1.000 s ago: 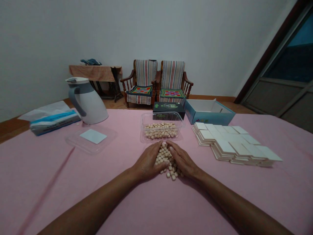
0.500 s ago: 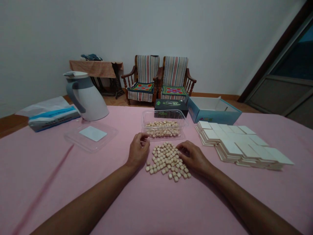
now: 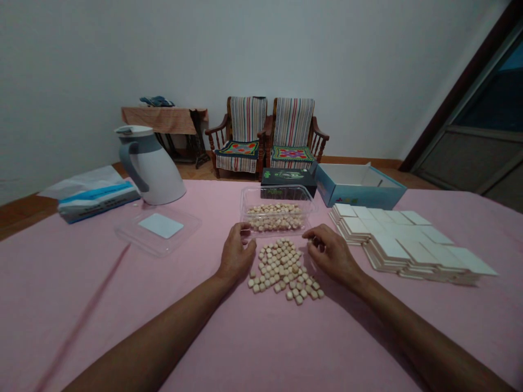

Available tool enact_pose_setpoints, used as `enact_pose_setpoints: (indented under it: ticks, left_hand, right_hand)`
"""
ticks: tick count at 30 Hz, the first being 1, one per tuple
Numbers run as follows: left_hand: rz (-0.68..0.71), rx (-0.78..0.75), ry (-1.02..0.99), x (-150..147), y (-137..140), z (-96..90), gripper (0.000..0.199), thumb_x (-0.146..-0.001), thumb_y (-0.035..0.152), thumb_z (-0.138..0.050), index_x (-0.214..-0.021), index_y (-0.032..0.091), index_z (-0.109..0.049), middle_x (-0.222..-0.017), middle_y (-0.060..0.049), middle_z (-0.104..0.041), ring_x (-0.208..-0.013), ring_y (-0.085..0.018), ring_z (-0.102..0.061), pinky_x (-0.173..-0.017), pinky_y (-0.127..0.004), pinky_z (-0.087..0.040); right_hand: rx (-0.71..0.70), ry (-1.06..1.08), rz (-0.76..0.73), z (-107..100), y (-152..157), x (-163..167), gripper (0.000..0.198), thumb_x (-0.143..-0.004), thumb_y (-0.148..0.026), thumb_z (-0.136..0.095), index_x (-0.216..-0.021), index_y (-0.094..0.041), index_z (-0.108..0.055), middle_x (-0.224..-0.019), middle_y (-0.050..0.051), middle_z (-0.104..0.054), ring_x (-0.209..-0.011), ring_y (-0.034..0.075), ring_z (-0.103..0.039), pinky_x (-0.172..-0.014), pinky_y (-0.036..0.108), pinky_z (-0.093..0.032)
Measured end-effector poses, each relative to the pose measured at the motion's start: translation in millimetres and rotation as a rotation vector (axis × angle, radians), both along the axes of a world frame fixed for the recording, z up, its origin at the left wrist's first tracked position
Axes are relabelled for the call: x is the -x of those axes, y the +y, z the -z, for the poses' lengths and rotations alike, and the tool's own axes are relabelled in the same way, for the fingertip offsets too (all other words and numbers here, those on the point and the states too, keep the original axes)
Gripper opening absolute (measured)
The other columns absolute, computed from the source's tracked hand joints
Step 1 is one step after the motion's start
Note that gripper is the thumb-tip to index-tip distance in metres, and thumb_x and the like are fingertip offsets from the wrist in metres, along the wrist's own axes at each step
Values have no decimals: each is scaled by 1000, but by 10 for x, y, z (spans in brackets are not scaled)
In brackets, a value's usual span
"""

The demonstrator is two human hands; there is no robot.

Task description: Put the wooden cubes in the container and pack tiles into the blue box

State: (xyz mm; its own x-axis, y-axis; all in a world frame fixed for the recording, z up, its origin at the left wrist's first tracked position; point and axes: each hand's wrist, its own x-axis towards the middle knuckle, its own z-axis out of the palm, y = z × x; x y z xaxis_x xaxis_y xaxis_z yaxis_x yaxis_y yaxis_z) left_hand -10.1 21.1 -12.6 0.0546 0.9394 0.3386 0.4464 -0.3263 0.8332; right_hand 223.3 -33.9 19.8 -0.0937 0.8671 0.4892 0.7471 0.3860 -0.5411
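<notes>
Small pale wooden cubes (image 3: 281,267) lie in a loose, mostly single-layer patch on the pink tablecloth. My left hand (image 3: 237,253) rests at the patch's left side, thumb and fingers apart, with nothing seen in it. On the other side my right hand (image 3: 333,253) hovers by the upper right edge of the cubes, its fingers curved and parted from the thumb; no cube shows clearly between them. Just beyond both hands stands a clear plastic box (image 3: 278,190), partly filled with more of these cubes.
To the right lie stacks of thin white square tiles (image 3: 404,239). Behind are a blue open box (image 3: 359,193) and a black box (image 3: 288,177). At left are a clear lid (image 3: 134,242) with a white label, a white-grey jug (image 3: 159,174) and a blue-white packet (image 3: 98,201).
My right hand has drawn slightly up and away from the cubes, and its fingers have spread. My left thumb has moved apart from its fingers. The whole view has shifted slightly.
</notes>
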Motion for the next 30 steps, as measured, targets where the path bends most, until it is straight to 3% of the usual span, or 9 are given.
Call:
enact_pose_setpoints:
  ticks: [6,10,14,18,23,27,30]
  left_hand:
    - [3,0,0,6,-13,-8,31,-76,11,-51,-106,18,-48,-103,-8,-59,-94,-19,-59,-79,-36,-50]
    - [12,-2,-16,8,-24,-19,32,-74,9,-51,-105,19,-48,-103,-7,-59,-94,-18,-59,-78,-34,-50]
    - [21,5,-14,3,-28,-24,34,-74,8,-51,-105,19,-47,-105,-7,-58,-94,-18,-58,-79,-34,-49]
    - [10,2,-3,-7,-31,-24,34,-74,9,-52,-106,19,-47,-106,-7,-57,-94,-18,-58,-79,-34,-49]
    - [6,4,-7,-11,-28,-25,33,-73,8,-51,-104,19,-48,-104,-6,-58,-94,-18,-58,-79,-34,-49]
    - [16,-6,8,-4,-18,-10,34,-74,9,-52,-106,19,-47,-105,-7,-58,-93,-17,-59,-78,-34,-49]
    - [15,-1,9,-1,-18,-5,34,-74,9,-51,-107,19,-47,-105,-7,-57,-94,-17,-59,-79,-33,-49]
  right_hand:
    - [-200,-68,94,-609,409,21,19,-77,-12,-51,-90,-17,-63,-81,5,-58,-66,14,-54,-62,27,-43]
    - [-243,-53,109,-731,520,74,19,-79,-17,-54,-96,-16,-64,-89,7,-61,-68,15,-56,-65,29,-45]
    - [-45,-178,-4,-568,406,123,12,-78,-15,-54,-76,-18,-65,-71,3,-62,-64,14,-55,-60,26,-40]
    - [201,-331,-37,-244,365,191,12,-75,-13,-54,-76,-18,-65,-75,4,-65,-67,15,-57,-60,25,-37]
    - [293,-398,20,49,475,267,11,-72,-15,-55,-79,-18,-64,-77,5,-65,-68,17,-56,-58,26,-33]
    - [317,-397,4,94,509,240,18,-65,-8,-55,-78,-18,-64,-77,5,-65,-70,17,-56,-58,25,-33]
    - [351,-371,-51,-23,470,186,18,-64,-7,-54,-73,-18,-64,-74,4,-65,-67,16,-56,-57,25,-34]
